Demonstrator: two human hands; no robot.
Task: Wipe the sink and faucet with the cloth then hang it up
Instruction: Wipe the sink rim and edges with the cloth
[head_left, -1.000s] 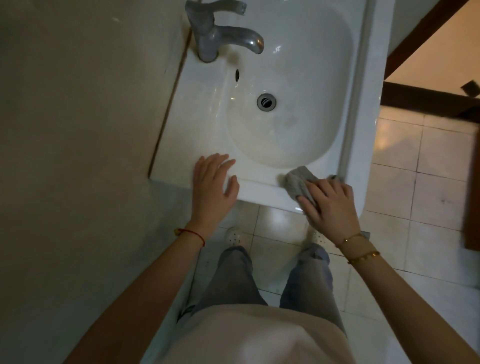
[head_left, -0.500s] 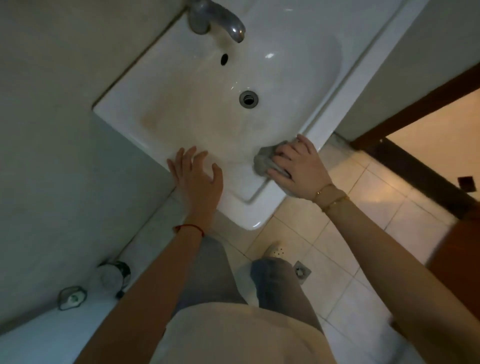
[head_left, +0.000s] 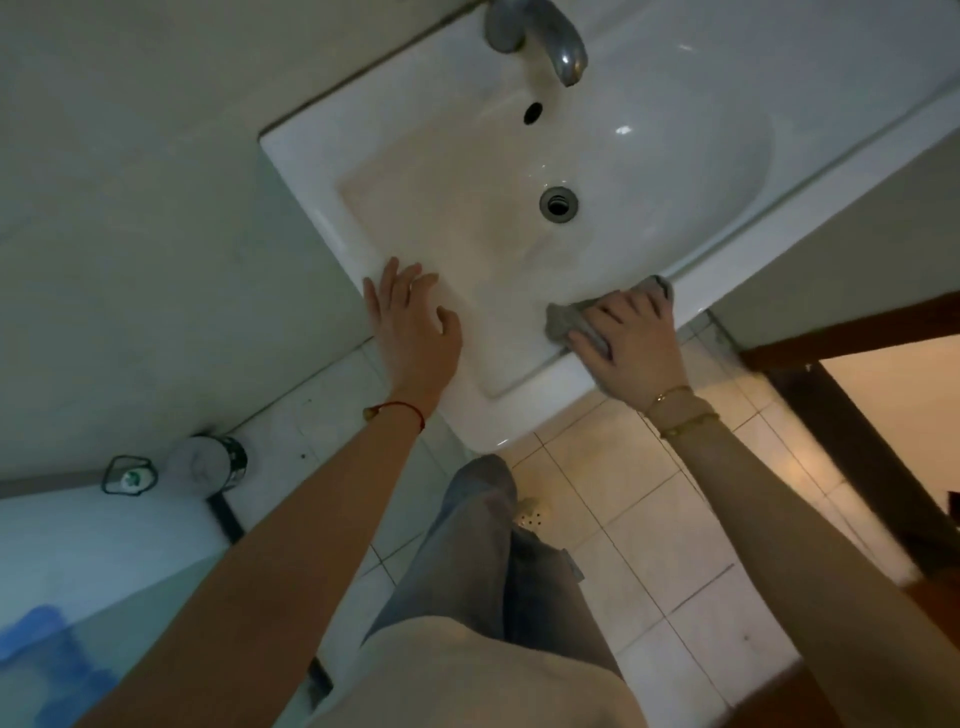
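Note:
A white ceramic sink (head_left: 322, 171) is fixed to the wall, with a round drain (head_left: 559, 204) in its basin. The grey metal faucet (head_left: 545, 36) sits at the top edge of the view, spout pointing over the basin. A grey cloth (head_left: 563, 318) lies on the sink's front rim under my right hand (head_left: 631, 338), which presses down on it with fingers curled over it. My left hand (head_left: 413, 325) rests flat on the rim to the left, fingers spread, holding nothing.
A pale wall (head_left: 130, 234) runs along the left. Beneath the sink's left side stand a small round bin (head_left: 208, 462) and a small green-trimmed container (head_left: 130, 475). Tiled floor (head_left: 649, 545) lies below; a dark wooden door frame (head_left: 841, 441) is at the right.
The view has tilted and swung, so the sink now sits diagonally. My right hand has slid the cloth along the front rim toward the right corner. My left hand stays flat on the rim.

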